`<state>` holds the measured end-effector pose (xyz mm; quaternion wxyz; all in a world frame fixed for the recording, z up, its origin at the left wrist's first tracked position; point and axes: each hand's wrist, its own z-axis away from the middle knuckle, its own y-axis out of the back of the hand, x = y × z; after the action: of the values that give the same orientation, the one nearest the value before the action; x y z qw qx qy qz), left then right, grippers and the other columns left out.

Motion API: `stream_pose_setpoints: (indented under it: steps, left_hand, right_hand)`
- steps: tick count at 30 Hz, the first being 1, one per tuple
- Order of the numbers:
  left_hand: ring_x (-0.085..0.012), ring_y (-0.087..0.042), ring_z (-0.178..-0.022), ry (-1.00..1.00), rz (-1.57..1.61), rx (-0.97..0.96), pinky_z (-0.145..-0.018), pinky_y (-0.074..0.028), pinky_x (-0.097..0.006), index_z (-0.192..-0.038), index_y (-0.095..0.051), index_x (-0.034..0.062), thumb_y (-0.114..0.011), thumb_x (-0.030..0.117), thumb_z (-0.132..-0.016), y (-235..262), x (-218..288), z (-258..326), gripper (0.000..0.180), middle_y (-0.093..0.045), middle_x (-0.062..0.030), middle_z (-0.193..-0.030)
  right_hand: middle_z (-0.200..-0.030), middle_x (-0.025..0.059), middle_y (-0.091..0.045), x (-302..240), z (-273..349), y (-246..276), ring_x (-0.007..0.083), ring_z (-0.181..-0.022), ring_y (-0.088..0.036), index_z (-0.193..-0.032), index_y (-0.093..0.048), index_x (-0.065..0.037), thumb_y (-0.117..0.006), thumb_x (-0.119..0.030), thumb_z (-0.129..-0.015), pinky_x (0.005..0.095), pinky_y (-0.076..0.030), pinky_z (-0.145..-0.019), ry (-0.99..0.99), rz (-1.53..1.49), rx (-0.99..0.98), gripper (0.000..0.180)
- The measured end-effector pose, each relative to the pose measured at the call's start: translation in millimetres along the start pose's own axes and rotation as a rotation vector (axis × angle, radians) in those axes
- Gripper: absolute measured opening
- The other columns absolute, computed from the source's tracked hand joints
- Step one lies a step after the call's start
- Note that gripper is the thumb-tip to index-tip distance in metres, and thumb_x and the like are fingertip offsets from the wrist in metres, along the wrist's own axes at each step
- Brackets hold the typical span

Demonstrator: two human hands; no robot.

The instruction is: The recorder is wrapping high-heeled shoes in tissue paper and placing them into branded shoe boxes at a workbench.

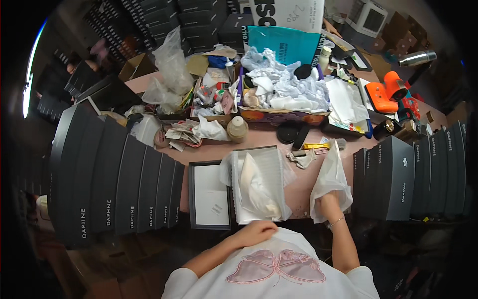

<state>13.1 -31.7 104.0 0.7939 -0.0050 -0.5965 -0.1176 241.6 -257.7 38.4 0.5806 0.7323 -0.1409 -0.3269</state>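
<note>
The white wrap (330,172) is at the right of the work area, between the open box (277,189) and the right-hand row of dark grey boxes (398,182). The right hand (328,205) enters the wrap from its near end; the fingers are covered, so whether they grasp anything inside cannot be told. The left hand (258,232) lies by the near edge of the open box, fingers bent and palm hidden; whether it holds anything, or touches the rim, cannot be told. Inside the open box, over a pale lining, lies a white elongated item (254,185). Just left of it stands a shallow dark tray (209,182) with a white inner face. Beyond, on the pink table (260,138), are a pale squat bottle (237,130), a black round object (288,132) and a yellow-handled brush (316,146). Farther back, a purple-edged carton (279,117) holds crumpled white paper (286,84). A second row of dark grey boxes (107,174) bounds the left side; an orange device (382,97) sits at the far right
</note>
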Motion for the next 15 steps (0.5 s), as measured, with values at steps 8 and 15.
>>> stream_pose_setpoints:
  steps: [8,15]
  left_hand:
    - [-0.0190,-0.057,-0.099,0.653,1.104,0.897,-0.075,-0.050,-0.030,-0.120,-0.056,0.0030,-0.053,0.043,-0.095,-20,-130,44,0.048,-0.057,-0.0091,-0.117]
    - [-0.0141,-0.058,-0.090,0.175,1.260,1.274,-0.077,-0.050,-0.029,-0.109,-0.055,0.0008,-0.057,0.016,-0.094,-24,-148,27,0.021,-0.060,-0.0069,-0.102]
  right_hand:
    - [-0.108,0.0234,-0.059,-156,-52,-84,0.0381,-0.099,-0.057,-0.118,-0.052,0.005,-0.064,-0.022,-0.079,0.0452,-0.047,-0.084,0.176,-0.356,-0.263,0.049]
    - [-0.096,0.0213,-0.061,-113,-52,-113,0.0356,-0.089,-0.060,-0.113,-0.054,0.004,-0.061,-0.018,-0.077,0.0461,-0.048,-0.079,-0.344,-0.890,-0.664,0.042]
